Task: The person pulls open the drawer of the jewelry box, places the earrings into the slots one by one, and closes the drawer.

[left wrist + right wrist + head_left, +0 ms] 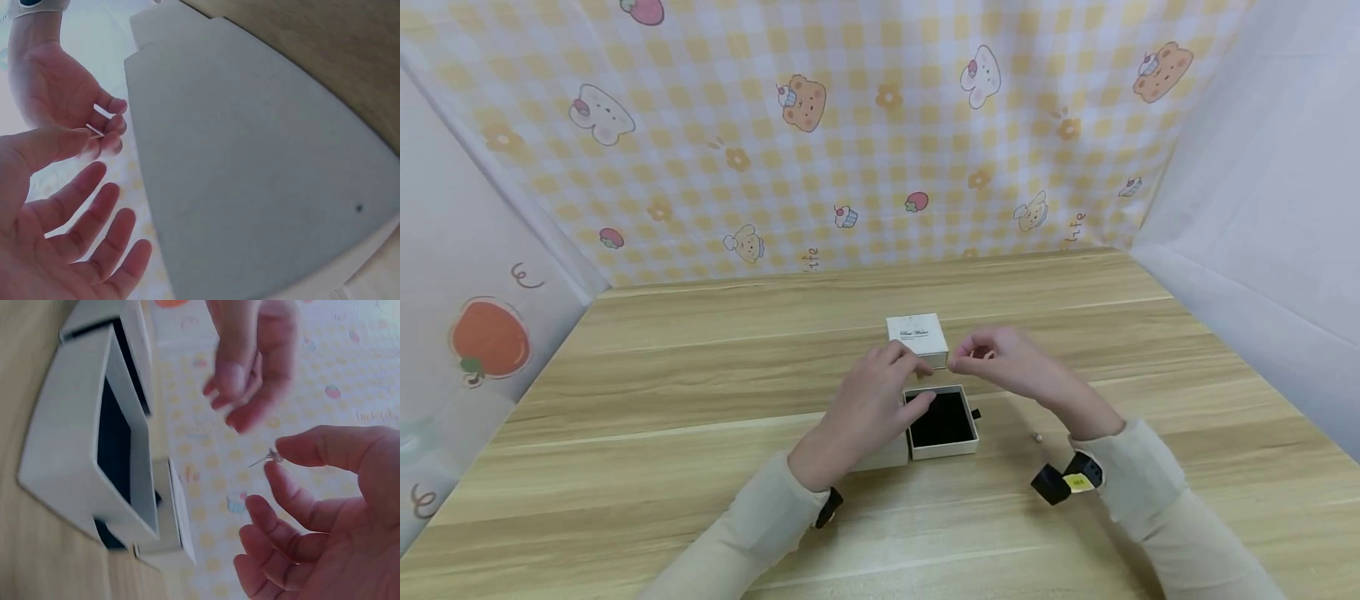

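The right hand [1000,360] pinches a small pin [273,455] between thumb and forefinger, near the left hand [872,396], whose fingers are loosely spread. Below the left hand sits an open black-lined box [946,450], a printed white box [917,336] just behind it

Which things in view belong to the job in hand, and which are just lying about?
Likely in the job:
pin, pinched by the right hand
left hand, open nearby
open box

Apparently lying about:
closed box
white box beside the open one
tiny object on the table, unidentifiable
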{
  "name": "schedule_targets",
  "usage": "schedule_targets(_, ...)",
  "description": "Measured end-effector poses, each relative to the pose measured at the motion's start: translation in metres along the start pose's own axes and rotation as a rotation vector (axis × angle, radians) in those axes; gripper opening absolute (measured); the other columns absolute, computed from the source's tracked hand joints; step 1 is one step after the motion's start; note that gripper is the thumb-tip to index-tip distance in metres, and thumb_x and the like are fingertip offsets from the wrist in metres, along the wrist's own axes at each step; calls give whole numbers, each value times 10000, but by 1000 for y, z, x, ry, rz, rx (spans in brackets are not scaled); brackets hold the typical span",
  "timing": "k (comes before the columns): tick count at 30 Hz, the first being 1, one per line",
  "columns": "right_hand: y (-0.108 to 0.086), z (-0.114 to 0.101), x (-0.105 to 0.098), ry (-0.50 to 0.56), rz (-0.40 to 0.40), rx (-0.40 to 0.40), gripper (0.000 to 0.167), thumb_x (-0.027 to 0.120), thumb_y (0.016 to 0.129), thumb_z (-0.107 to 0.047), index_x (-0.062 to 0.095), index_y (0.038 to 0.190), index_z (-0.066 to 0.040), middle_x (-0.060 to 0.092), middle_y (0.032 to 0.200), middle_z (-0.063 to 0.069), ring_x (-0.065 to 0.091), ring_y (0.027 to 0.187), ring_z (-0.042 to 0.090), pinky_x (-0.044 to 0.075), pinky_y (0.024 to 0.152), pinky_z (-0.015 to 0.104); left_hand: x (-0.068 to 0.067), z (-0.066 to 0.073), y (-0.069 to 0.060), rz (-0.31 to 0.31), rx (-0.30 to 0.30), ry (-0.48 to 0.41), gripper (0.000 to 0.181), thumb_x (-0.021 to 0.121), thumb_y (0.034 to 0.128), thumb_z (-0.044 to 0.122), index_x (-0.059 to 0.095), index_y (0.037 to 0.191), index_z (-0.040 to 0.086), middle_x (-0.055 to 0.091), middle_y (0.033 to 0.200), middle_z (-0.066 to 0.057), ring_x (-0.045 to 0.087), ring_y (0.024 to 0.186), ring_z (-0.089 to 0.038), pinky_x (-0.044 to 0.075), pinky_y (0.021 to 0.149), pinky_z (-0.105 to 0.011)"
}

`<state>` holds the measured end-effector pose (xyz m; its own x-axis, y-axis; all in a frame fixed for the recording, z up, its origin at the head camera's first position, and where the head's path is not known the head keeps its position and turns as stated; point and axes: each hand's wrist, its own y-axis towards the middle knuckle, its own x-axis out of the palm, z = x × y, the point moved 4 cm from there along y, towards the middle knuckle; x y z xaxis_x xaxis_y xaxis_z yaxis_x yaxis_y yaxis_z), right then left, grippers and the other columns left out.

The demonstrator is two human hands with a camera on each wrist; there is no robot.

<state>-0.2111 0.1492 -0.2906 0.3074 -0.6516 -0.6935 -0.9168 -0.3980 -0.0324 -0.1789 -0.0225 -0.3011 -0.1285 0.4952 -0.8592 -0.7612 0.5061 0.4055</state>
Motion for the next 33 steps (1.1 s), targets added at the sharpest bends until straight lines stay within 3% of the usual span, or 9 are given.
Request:
schedule_targets(8, 2, -13, 15, 63, 46, -6, 213, 599, 895, -307, 662, 920, -105, 584, 899, 42, 530, 852, 185, 432, 672, 293, -4, 4, -1, 149, 95, 125, 247, 714, 809, 325, 646, 933, 121, 561, 879, 12, 539, 831, -170, 446, 699, -286)
schedule_targets(15, 2, -16, 22, 91, 47, -6, 216, 590, 904, -308, 652, 890, -102, 598, 932, 47, 532, 858, 187, 424, 674, 296, -4, 2, -1, 235, 116, 147, 167, 694, 824, 270, 638, 885, 125, 577, 849, 13, 515, 755, -150, 432, 650, -262)
schedule_targets(33, 4, -14, 25, 84, 34, 18, 214, 574, 912, -301, 630, 877, -97, 571, 909, 45, 504, 829, 190, 408, 628, 290, -6, 0, 0, 254, 93, 125, 85, 684, 827, 187, 643, 869, 125, 590, 857, 14, 530, 786, -156, 468, 707, -291)
